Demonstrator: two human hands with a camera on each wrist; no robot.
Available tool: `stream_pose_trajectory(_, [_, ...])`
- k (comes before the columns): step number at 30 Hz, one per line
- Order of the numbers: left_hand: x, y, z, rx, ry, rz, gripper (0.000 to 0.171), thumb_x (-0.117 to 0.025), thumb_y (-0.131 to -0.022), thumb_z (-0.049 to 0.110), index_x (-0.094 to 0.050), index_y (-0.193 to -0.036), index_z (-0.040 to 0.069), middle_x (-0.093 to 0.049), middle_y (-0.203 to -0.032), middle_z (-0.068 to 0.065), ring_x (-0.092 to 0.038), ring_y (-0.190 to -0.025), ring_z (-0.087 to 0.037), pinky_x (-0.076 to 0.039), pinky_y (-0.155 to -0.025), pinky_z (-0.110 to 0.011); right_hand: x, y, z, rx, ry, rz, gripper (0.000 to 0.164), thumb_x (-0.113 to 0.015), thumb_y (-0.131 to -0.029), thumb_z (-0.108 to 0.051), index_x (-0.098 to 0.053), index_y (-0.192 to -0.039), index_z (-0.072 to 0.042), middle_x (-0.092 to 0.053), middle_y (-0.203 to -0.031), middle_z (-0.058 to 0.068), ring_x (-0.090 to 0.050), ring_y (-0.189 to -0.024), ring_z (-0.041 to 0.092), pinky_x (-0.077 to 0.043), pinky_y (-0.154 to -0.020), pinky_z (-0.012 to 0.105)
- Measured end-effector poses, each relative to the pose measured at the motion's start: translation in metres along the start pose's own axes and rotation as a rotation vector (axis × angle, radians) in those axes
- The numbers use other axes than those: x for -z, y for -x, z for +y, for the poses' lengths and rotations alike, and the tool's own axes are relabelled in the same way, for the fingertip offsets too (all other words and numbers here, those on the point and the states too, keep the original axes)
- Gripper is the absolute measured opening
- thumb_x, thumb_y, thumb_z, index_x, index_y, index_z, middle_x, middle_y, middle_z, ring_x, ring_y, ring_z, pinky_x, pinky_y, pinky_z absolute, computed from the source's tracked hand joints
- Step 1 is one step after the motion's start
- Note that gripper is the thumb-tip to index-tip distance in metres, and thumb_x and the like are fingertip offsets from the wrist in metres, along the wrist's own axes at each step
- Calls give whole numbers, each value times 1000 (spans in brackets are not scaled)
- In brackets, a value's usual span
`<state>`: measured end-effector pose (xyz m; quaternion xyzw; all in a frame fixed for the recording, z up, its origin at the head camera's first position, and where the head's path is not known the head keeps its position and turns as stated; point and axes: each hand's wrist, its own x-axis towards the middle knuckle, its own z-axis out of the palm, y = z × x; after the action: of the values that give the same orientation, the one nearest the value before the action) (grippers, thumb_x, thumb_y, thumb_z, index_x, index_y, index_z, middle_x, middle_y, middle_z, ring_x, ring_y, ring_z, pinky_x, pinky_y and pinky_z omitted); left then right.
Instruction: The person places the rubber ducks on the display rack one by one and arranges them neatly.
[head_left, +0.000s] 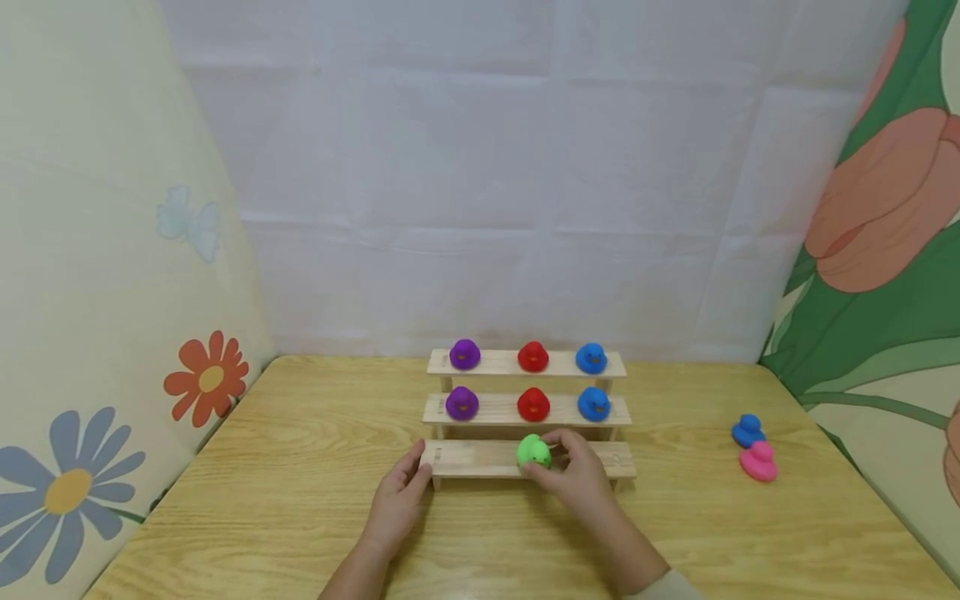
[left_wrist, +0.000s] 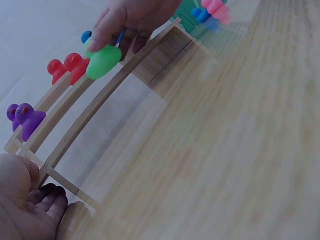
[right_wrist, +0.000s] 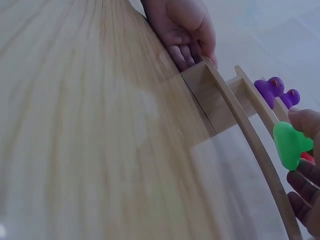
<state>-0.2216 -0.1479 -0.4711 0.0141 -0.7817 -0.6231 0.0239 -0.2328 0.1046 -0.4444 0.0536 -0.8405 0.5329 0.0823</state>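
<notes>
My right hand (head_left: 579, 473) is pinching the green duck (head_left: 529, 450) midway along the front shelf (head_left: 476, 457), left hand (head_left: 397, 493) gripping its left end.

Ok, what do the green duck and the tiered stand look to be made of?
Green duck: looks like rubber or plastic, I can't tell which; smooth, satiny, evenly coloured body. Tiered stand: probably bare wood; pale, matte planks with faint grain.

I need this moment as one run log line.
right hand: holds green duck at bottom shelf | left hand: grips its left end | on table: blue duck, pink duck
</notes>
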Motion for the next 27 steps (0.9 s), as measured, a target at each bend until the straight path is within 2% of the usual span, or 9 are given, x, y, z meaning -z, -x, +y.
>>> stream_pose_trajectory(11, [0,0,0,3,-1,0,51,-44,-104,13,-30,-149,-6,-30,-156,-25,-27,-146,-39,-25,-121,-51,-29,-7,-12,40,14,-45,39,-84,-74,-24,-65,-102,-6,-63,-103,7,-57,-90,16,-53,-78,26])
stream_pose_trajectory(16, [0,0,1,7,-1,2,51,-44,-104,13,-30,-149,-6,-30,-156,-25,-26,-147,-39,-24,-122,-51,-42,-9,-18,54,38,-47,39,-85,-74,-26,-66,-101,-7,-63,-102,5,-55,-85,14,-51,-74,22])
stream_pose_trajectory(27, [1,1,0,-4,-6,-5,52,-44,-104,14,-29,-149,-6,-30,-156,-25,-27,-146,-39,-26,-121,-50,-68,-10,-33,12,78,-77,38,-85,-74,-31,-66,-102,-12,-64,-100,0,-55,-83,13,-49,-70,20])
